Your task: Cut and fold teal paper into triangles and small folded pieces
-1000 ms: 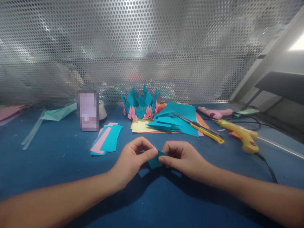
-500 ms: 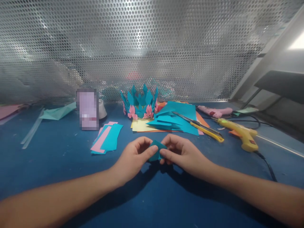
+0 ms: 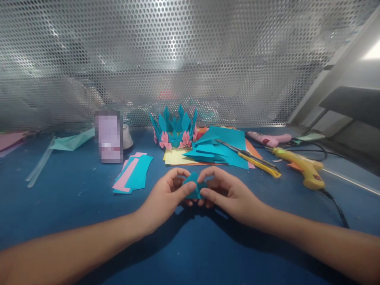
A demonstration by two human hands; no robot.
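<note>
A small folded piece of blue paper (image 3: pixel 194 180) is held above the table between both hands, its pointed top facing away from me. My left hand (image 3: pixel 170 189) pinches its left side, thumb lying across the front. On the other side, my right hand (image 3: pixel 222 190) grips the paper with the thumb low and the index finger at the upper edge. The fingers behind the paper are partly hidden. Beyond the hands stands a blue paper crown (image 3: pixel 175 128) with pointed tips and pink paper pieces around its base.
Blue and pink paper strips (image 3: pixel 135 174) lie left. Behind my right hand, a yellow utility knife (image 3: pixel 258 163) and scissors rest on blue sheets (image 3: pixel 228 152). A yellow glue gun (image 3: pixel 303 166) and a pink glue gun (image 3: pixel 270 139) are at right. A perforated metal panel (image 3: pixel 190 51) closes the back.
My right index finger has come over the upper edge of the blue paper, and the paper has spread slightly wider. Both hands stay in nearly the same place.
</note>
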